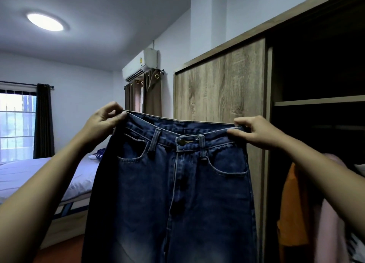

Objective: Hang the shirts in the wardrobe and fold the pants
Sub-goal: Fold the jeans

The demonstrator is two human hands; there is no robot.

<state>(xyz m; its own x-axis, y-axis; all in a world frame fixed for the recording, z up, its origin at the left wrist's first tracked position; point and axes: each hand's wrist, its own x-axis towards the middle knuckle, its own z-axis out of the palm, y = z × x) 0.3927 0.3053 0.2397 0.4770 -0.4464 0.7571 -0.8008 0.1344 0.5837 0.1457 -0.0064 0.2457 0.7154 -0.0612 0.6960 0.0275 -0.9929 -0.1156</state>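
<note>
Left hand (102,118) and right hand (254,131) each pinch a waistband corner of the jeans (177,183), holding them up spread, front facing the person, before the wardrobe (219,88)

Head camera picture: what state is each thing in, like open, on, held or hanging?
jeans: unfolded, buttoned, held up by the waistband.
left hand: pinches one waistband end.
right hand: pinches the other end.
wardrobe: right section open, door covering the left.
orange shirt: hanging inside the wardrobe.
pink garment: hanging beside it.
ceiling light: on.
dark curtain: drawn aside.
air conditioner: cannot tell if running.
</note>
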